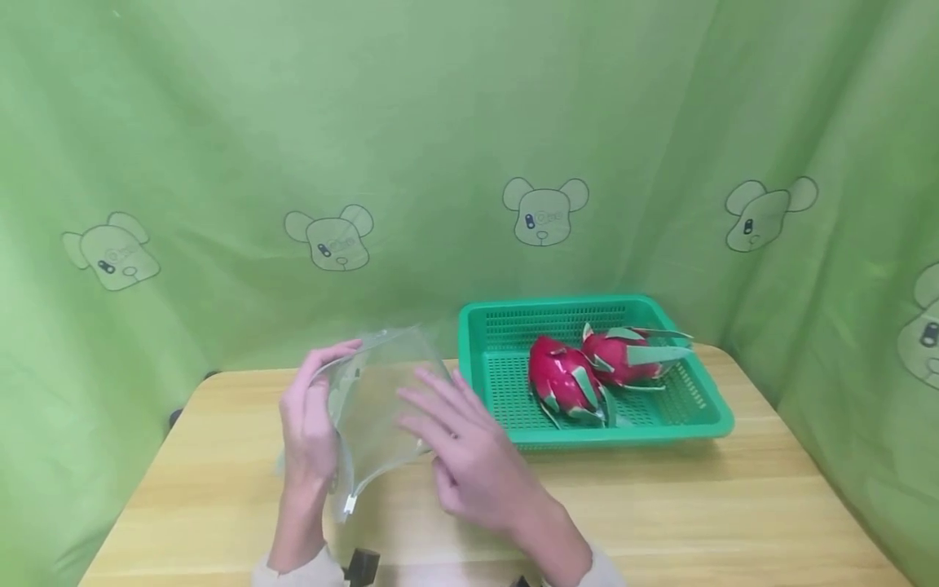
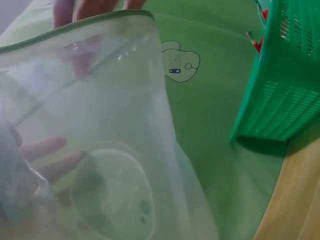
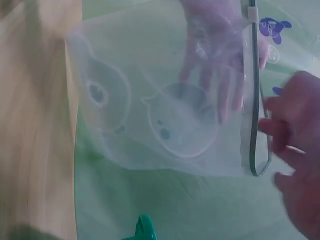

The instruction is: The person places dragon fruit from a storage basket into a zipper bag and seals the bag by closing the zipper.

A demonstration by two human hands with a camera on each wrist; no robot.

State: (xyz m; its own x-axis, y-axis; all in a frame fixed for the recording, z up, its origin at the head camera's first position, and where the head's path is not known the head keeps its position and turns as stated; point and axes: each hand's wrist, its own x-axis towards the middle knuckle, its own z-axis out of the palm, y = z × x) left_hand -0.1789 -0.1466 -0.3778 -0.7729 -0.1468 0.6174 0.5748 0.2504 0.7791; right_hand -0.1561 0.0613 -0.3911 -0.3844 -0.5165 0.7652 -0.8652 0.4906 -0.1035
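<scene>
Clear bag point(image 1: 381, 399) held up over the worktop point(image 1: 660, 505)

Left hand point(image 1: 308, 424): gripping the bag at its left side; fingers show through the film in the right wrist view. Right hand point(image 1: 477, 465): fingers extended, slightly spread, at the bag's mouth; cannot tell how firmly they touch. Mouth parted, dark-edged zip, white slider point(image 1: 350, 504) at the near end. Bag is raised above the left half of the worktop, pale printed faces on its film.

Green basket point(image 1: 623, 436) towards the worktop's back right corner, to the right of the bag. Inside, two red dragon fruits point(image 1: 561, 379), side by side, green-tipped scales, some reaching over the basket's right rim. Behind the back edge, green curtain point(image 1: 440, 98) with animal heads.
</scene>
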